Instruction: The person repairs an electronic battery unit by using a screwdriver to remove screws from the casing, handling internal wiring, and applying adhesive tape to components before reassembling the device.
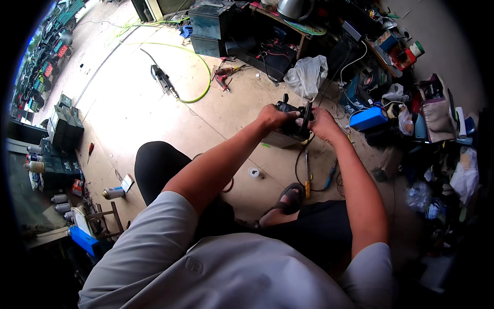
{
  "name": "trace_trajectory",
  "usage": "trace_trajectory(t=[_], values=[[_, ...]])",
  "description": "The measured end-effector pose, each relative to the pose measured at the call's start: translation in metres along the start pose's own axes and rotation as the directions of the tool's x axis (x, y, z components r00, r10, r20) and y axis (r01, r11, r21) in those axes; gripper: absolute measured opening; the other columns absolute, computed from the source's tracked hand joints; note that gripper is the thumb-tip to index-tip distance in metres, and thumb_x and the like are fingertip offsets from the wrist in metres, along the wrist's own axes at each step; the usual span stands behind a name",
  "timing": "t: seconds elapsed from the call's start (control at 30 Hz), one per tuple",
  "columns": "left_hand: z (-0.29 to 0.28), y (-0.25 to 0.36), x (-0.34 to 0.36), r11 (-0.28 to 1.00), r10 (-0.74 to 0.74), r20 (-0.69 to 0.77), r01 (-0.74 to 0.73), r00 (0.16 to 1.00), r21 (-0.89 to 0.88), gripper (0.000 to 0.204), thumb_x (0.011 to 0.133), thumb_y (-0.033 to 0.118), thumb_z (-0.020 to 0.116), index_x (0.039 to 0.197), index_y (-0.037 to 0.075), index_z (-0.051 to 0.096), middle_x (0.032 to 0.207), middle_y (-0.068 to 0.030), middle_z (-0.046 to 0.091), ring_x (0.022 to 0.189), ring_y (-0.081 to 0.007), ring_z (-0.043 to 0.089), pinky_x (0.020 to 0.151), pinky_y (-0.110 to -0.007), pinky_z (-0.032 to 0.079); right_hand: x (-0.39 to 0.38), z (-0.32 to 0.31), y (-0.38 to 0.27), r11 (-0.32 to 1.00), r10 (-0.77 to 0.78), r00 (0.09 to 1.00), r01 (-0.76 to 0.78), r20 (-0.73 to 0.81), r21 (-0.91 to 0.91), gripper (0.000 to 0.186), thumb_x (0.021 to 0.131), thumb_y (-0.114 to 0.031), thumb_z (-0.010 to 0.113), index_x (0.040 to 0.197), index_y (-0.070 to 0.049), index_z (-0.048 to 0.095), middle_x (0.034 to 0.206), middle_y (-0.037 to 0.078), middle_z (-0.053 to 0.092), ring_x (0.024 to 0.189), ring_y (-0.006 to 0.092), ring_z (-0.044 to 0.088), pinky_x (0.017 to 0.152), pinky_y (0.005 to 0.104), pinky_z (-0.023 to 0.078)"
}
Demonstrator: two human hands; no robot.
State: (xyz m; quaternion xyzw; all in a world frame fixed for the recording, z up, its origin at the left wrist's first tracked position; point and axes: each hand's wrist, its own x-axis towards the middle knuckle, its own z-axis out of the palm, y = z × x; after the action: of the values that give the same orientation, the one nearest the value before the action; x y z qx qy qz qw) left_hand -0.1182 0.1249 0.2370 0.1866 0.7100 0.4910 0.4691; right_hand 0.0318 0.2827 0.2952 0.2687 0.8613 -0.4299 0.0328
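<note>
Black boxy device [291, 123], cables attached

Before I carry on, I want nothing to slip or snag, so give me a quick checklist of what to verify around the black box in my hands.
1. Both hands on the black box: ok. Left hand grips its left side, right hand its right.
2. Box supported: ok. It rests on the floor in front of the knees.
3. Black cable from the box free of the foot: cannot tell. It loops down beside the sandal.
4. Screwdriver within reach: ok. It lies just below the box.
5. Tape roll out of the way: ok, left of the cable.
6. What the fingers are doing: cannot tell, too small.
</note>
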Motion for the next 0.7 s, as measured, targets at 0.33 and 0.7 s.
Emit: trace_trajectory(t=[0.33,0.7], values=[[-0.009,-0.021,0.002,0.956,0.079,0.095,-0.048,0.992,-0.289,0.073,0.083,0.052,0.088,0.123,-0.005,0.069,0.11,-0.0144,0.075,0.102,-0.0211,0.069,0.093,-0.035,0.052,0.005,-0.002,-0.008,0.964,0.145,0.986,-0.16,0.086,0.212,0.052,0.08,-0.027,0.092,0.118,0.002,0.073,0.107,0.007,0.076,0.096,0.0147,0.068,0.089,0.0303,0.054],[-0.039,-0.083,0.021,0.732,0.039,0.33,0.198,0.943,-0.652,0.074,0.096,0.056,0.071,0.141,-0.001,0.059,0.136,-0.0111,0.064,0.121,-0.023,0.06,0.11,-0.04,0.044,0.0,0.008,-0.025,0.949,0.176,0.979,-0.196,0.101,0.245,0.052,0.082,-0.029,0.09,0.119,0.003,0.072,0.111,0.007,0.076,0.099,0.0139,0.067,0.091,0.0307,0.053]])
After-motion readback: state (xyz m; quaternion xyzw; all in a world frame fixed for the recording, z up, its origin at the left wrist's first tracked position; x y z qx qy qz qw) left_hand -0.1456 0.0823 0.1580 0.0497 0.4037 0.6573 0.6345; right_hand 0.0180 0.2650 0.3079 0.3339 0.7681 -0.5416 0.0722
